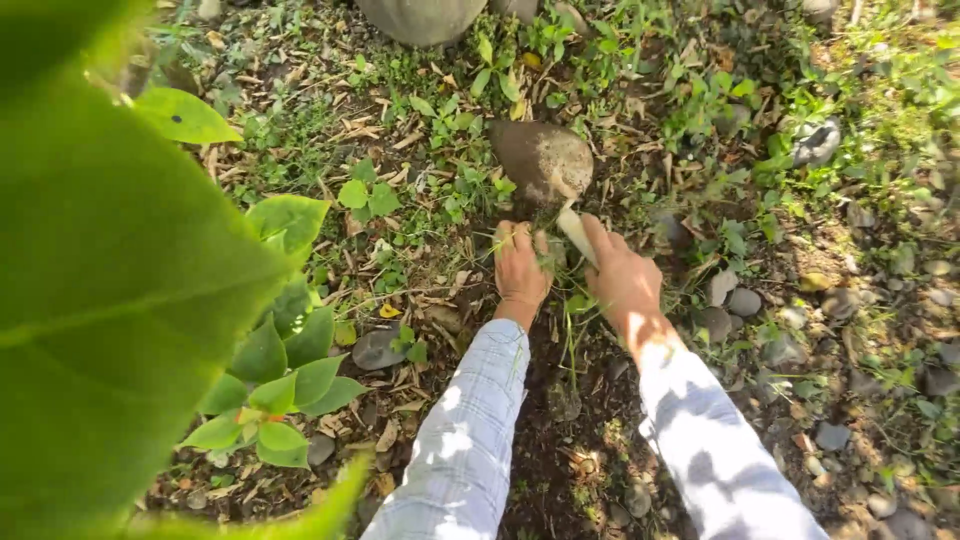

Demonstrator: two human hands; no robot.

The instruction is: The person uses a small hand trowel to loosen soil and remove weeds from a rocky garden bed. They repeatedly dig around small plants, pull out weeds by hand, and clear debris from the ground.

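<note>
Both arms in pale checked sleeves reach down to the ground. My left hand (pixel 520 265) is curled on a tuft of green weeds (pixel 556 262) at the soil, fingers closed around the stems. Just to its right, my right hand (pixel 622 278) grips a pale, light-coloured handle or blade (pixel 576 232) that points toward the weeds; what tool it belongs to is hard to tell. Directly beyond both hands lies a rounded brown stone (pixel 541 160). Dark bare soil (pixel 560 420) runs between my forearms.
A huge green leaf (pixel 100 290) blocks the left third of the view, with a small leafy plant (pixel 275 390) beside it. Grey stones (pixel 742 302) lie scattered to the right. A big grey rock (pixel 420 18) sits at the top edge. Dry leaves and low weeds cover the ground.
</note>
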